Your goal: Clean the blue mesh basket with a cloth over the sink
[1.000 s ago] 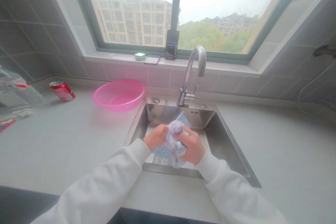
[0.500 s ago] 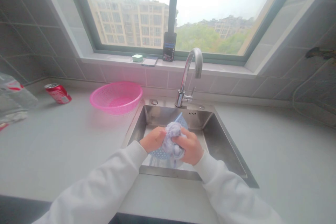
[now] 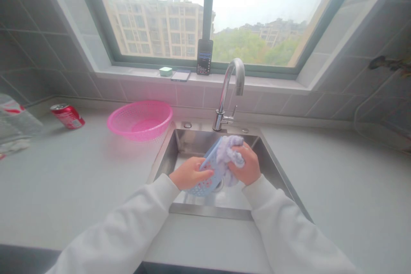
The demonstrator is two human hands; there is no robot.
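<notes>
Over the steel sink [image 3: 272, 167] my left hand [image 3: 188, 173] grips the near rim of a light blue perforated basket [image 3: 208, 175], which is tilted on edge. My right hand [image 3: 248, 165] is closed on a bunched pale lilac cloth [image 3: 228, 152] and presses it against the basket's upper right side. Both arms wear white sleeves. The basket's far side is hidden behind the cloth and my right hand.
A chrome tap [image 3: 229, 90] rises behind the sink. A pink basket [image 3: 139, 120] sits on the grey counter to the left, with a red can [image 3: 67, 115] lying further left and a plastic bag [image 3: 14, 126] at the edge. A phone [image 3: 204, 56] leans on the windowsill.
My right hand has moved the cloth up and to the right, from the basket's middle to its upper edge. More of the blue basket's face now shows beside my left hand.
</notes>
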